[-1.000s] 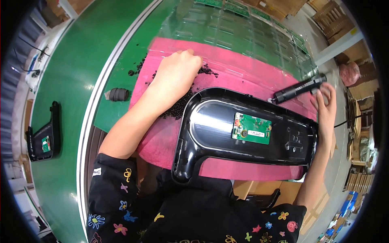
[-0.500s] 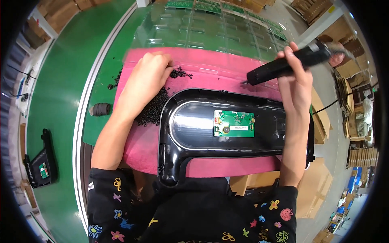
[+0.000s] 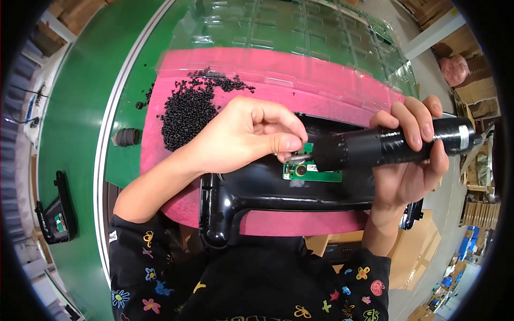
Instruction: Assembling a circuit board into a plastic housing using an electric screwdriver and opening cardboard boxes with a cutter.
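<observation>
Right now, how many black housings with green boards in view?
2. One housing lies on the pink mat under both hands, its green board partly hidden by the driver. The second housing sits far left.

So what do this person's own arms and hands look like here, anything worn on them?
Both hands are bare: no gloves, rings or watch show on the left hand or the right hand. The forearms are bare too. The black sleeves are pushed up toward the elbows and carry small cartoon flowers and shapes in yellow, blue, pink and white. The fingernails are short and unpainted.
</observation>
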`<state>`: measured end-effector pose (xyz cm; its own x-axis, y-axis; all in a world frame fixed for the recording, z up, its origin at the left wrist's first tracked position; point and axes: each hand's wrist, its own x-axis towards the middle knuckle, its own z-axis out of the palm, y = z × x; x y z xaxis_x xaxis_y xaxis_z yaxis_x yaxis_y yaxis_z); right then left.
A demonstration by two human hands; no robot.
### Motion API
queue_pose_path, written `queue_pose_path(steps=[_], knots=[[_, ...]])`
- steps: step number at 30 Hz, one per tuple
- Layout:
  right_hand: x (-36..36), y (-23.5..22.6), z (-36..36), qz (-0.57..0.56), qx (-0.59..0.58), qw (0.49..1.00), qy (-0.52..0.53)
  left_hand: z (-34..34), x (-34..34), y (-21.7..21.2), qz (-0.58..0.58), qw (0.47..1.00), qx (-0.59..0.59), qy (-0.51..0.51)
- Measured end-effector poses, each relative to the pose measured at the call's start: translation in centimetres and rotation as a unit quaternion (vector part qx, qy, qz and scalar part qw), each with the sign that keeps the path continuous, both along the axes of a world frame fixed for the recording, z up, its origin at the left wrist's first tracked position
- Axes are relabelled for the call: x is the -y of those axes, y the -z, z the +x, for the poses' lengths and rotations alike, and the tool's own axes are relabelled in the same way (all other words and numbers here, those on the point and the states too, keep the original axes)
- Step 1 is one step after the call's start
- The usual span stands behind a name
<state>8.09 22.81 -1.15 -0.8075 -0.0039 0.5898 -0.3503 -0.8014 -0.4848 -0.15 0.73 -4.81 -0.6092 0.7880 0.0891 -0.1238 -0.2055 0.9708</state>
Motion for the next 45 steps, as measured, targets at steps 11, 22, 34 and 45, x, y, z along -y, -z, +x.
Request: queue_pose_path(steps=[11, 22, 34, 45], knots=[[1.5, -0.7, 3.5, 0.100, -0.068, 0.985, 0.125, 0.7, 0.2, 0.6, -0.083, 0.923, -0.371, -0.056], [2.7, -0.4, 3.8, 0.173, -0.094, 0.966, 0.167, 1.2, 0.3, 0.4, -0.130, 0.939, -0.318, -0.036], [2.1, -0.7, 4.3, 0.284, -0.098, 0.942, 0.153, 1.5, 0.2, 0.8, -0.118, 0.898, -0.418, -0.065], [-1.4, -1.0, 4.3, 0.178, -0.087, 0.950, 0.240, 1.8, -0.3, 0.7, -0.095, 0.868, -0.482, -0.066]])
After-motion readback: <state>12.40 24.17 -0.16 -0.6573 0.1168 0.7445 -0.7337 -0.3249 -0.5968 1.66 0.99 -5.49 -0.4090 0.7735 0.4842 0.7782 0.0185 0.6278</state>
